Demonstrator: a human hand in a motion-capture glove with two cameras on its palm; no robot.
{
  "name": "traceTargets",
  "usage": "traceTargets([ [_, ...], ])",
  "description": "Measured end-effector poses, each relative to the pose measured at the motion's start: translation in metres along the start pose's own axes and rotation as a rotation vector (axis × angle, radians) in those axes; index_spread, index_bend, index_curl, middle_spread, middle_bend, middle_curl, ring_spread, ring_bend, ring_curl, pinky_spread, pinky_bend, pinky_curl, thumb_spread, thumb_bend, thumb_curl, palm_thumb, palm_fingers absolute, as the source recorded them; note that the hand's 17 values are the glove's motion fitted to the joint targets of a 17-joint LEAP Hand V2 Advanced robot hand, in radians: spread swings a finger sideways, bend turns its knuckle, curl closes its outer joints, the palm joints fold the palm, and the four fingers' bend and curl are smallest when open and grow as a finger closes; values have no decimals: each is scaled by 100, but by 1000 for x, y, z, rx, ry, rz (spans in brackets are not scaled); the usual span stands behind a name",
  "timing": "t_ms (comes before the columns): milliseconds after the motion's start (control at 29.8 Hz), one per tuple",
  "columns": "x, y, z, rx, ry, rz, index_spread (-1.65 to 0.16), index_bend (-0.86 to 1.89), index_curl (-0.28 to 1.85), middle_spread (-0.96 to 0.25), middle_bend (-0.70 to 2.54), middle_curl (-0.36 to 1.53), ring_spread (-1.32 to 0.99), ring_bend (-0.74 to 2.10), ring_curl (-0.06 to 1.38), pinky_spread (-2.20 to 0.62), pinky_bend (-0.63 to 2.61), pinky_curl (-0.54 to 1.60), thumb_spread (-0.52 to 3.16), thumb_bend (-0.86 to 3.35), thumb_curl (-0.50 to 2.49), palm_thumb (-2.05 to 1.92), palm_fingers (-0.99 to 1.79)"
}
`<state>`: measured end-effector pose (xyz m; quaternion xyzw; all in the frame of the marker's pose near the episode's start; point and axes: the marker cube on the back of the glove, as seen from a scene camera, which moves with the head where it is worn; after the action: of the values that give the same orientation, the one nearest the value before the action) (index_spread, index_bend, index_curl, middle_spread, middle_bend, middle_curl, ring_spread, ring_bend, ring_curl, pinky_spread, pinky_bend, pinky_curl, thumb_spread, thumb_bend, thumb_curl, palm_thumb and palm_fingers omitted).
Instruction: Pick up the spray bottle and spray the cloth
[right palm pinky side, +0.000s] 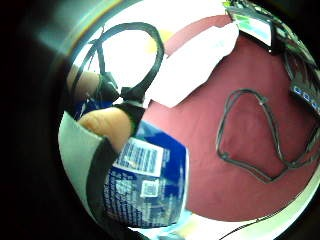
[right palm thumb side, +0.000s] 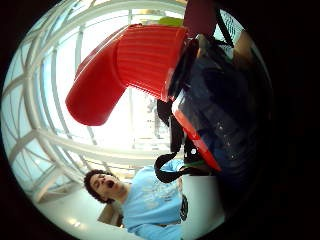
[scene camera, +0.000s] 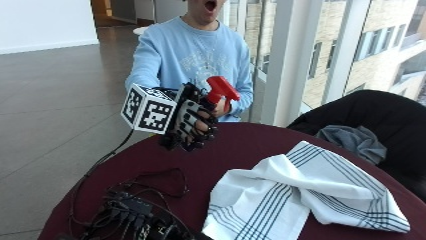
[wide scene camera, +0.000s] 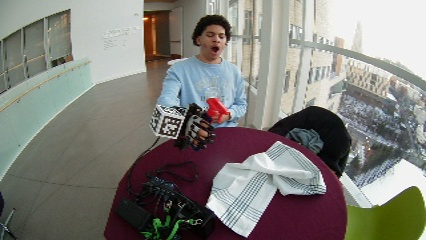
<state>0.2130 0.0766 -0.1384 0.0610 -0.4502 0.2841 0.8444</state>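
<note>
Outside view: my gloved right hand (scene camera: 193, 124) wraps the spray bottle (scene camera: 219, 91), held up above the maroon table (scene camera: 246, 145); striped cloth (scene camera: 299, 192) lies crumpled on it, well apart. Wide view: same; cables (wide scene camera: 163, 200) at the table's near edge. Little-finger view: fingers (right palm pinky side: 107, 125) on the blue label; cloth below. Thumb view: red spray head close to my palm.

Spray bottle (scene camera: 220, 91): red head, blue label. Cloth (scene camera: 303, 192): white, dark stripes. Table (scene camera: 219, 150): maroon. Right hand (scene camera: 193, 122): black glove. Sweatshirt (scene camera: 190, 55): light blue.
</note>
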Motion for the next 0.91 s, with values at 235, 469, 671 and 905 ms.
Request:
traceTargets([
  [235, -11, -25, 11, -122, 37, 91, -19, 15, 37, -6, 29, 44, 1, 45, 39, 26, 19, 31, 110, -2, 39, 74, 113],
  [469, -12, -35, 24, -180, 67, 161, -18, 15, 38, -6, 29, 45, 2, 46, 39, 26, 19, 32, 112, -2, 39, 74, 113],
  [671, -10, -37, 32, -208, 82, 192, -17, 15, 38, -5, 29, 45, 2, 46, 39, 26, 20, 33, 112, -2, 40, 74, 113],
  [905, -8, -38, 38, -224, 83, 198, -17, 15, 38, -5, 28, 45, 3, 46, 40, 26, 20, 34, 113, -2, 40, 73, 113],
])
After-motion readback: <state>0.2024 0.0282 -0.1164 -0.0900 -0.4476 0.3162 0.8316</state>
